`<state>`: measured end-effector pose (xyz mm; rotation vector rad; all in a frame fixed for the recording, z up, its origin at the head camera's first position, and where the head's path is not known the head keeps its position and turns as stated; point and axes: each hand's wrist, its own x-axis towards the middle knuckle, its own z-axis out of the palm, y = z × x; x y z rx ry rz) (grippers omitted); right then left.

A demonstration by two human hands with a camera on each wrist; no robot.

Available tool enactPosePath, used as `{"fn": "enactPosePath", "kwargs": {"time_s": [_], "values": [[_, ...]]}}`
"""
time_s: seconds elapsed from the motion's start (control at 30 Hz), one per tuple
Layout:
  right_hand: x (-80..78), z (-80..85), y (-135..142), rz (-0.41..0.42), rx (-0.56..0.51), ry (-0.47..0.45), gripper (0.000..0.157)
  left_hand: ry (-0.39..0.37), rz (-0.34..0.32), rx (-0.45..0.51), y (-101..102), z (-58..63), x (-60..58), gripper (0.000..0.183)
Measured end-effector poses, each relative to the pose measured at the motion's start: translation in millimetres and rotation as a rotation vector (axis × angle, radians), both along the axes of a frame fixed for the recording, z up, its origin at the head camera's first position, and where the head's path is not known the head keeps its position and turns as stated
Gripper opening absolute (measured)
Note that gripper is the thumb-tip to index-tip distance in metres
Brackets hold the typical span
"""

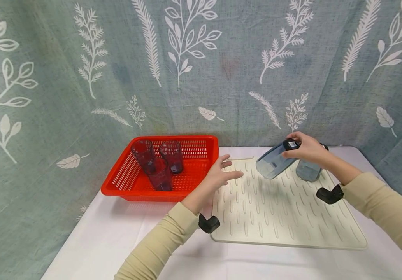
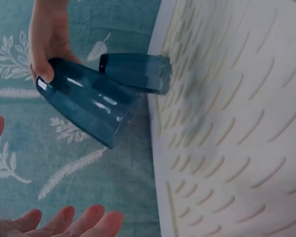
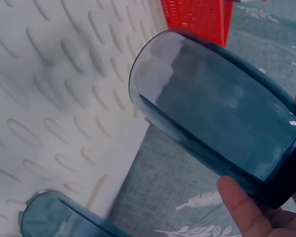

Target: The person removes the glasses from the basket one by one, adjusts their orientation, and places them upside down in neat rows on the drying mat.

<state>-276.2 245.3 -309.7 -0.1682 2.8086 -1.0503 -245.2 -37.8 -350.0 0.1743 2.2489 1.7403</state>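
Note:
My right hand point(image 1: 307, 148) grips a blue drinking glass point(image 1: 273, 161) round its dark, thick base. The glass tilts above the cream drying mat point(image 1: 267, 217), its rim pointing down and to the left. Behind that hand a second blue glass point(image 1: 307, 171) stands upside down at the mat's back right, partly hidden. My left hand point(image 1: 218, 173) hovers between the red basket point(image 1: 125, 194) and the mat, fingers spread, holding nothing. In the left wrist view its fingertips point(image 2: 91, 217) appear below the tilted glass, apart from it.
Three glasses lean or stand inside the basket, among them a front one point(image 1: 160, 177) and a back right one point(image 1: 172, 153). A white cloth covers the table point(image 1: 134, 241). Leaf-patterned grey-green fabric point(image 1: 222, 77) hangs right behind the table.

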Motion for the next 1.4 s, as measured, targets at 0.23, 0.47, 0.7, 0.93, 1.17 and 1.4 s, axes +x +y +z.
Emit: {"fn": "enactPosePath", "kwargs": {"time_s": [0.23,0.47,0.7,0.93,1.17,1.4], "values": [[-6.0,-0.2,-2,0.008,0.05,0.005,0.074,0.008,0.02,0.027,-13,11.2,-5.6,0.076],[-15.3,-7.5,-1,0.023,0.102,0.023,0.074,0.035,0.061,-0.01,-28,19.4,-18.8,0.077],[-23.5,-15.0,2,0.057,0.17,0.048,0.072,0.093,0.132,-0.116,-45,27.3,-36.1,0.079],[-30.4,-20.0,2,0.053,0.197,0.043,0.071,0.123,0.195,-0.197,-73,41.5,-50.3,0.081],[-37.4,-25.9,0,0.081,0.235,0.068,0.068,0.097,0.205,-0.254,-113,43.5,-52.2,0.084],[-41.3,-33.0,-2,0.102,0.265,0.082,0.064,0.105,0.227,-0.342,-147,41.0,-51.7,0.087]]}}
